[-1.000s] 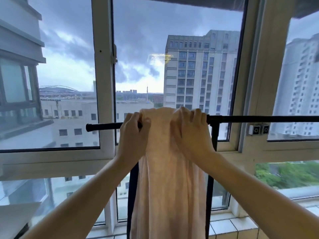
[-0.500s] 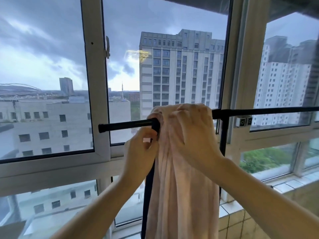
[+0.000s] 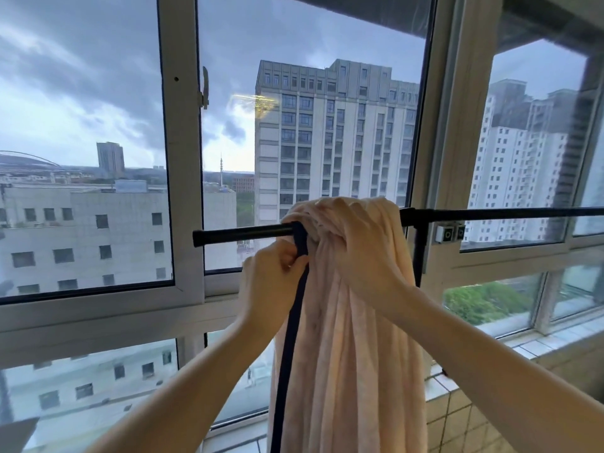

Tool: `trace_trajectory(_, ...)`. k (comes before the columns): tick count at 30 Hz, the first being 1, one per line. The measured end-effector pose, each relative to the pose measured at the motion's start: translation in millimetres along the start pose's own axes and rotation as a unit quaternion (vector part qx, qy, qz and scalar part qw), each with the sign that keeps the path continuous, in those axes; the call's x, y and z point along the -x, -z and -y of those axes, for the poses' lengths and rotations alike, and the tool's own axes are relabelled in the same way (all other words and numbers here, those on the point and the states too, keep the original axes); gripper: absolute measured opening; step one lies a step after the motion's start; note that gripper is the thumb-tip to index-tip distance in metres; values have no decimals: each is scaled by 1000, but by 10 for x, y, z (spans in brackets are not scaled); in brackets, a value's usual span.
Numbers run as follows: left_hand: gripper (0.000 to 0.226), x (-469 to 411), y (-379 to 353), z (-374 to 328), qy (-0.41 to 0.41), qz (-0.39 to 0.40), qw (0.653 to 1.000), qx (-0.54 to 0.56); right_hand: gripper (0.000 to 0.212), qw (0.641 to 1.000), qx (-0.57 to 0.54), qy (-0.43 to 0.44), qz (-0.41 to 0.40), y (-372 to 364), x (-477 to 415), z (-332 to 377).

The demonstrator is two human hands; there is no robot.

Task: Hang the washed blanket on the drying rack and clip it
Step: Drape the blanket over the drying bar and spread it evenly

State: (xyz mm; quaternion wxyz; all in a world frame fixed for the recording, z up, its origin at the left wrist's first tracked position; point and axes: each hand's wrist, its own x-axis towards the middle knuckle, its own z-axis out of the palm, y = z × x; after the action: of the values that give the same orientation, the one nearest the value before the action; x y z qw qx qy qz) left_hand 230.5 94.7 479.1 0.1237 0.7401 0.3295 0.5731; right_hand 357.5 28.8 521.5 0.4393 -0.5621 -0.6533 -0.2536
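A pale pink blanket (image 3: pixel 356 348) hangs bunched over the black top bar (image 3: pixel 242 231) of the drying rack, falling in long folds. My right hand (image 3: pixel 356 243) grips the gathered blanket on top of the bar, fingers curled into the cloth. My left hand (image 3: pixel 271 282) sits just below the bar at the blanket's left edge and pinches the fabric beside the rack's dark upright post (image 3: pixel 291 328). No clip is visible.
The rack bar runs on to the right (image 3: pixel 503 213) in front of white-framed windows (image 3: pixel 183 178). A small white fitting (image 3: pixel 449 233) sits on the frame at right. A tiled ledge (image 3: pixel 457 410) lies low right.
My left hand has dropped from the bar to below it, at the blanket's left edge. The view swung left, and the blanket is bunched tighter under my right hand.
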Motion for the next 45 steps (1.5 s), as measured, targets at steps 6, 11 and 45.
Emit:
trace_trajectory(6,5,-175,220,-207,-54,-55,997,0,39,998,45,-16,-43,181,-184,-211)
trace_trajectory(11,9,-476,552,-276,-40,-100,994,-32,26,997,40,-44,-58,197,-481,-379)
trace_trajectory(45,8,-180,244,514,76,132,984,94,15,960,-184,-186,101,-281,-172,386)
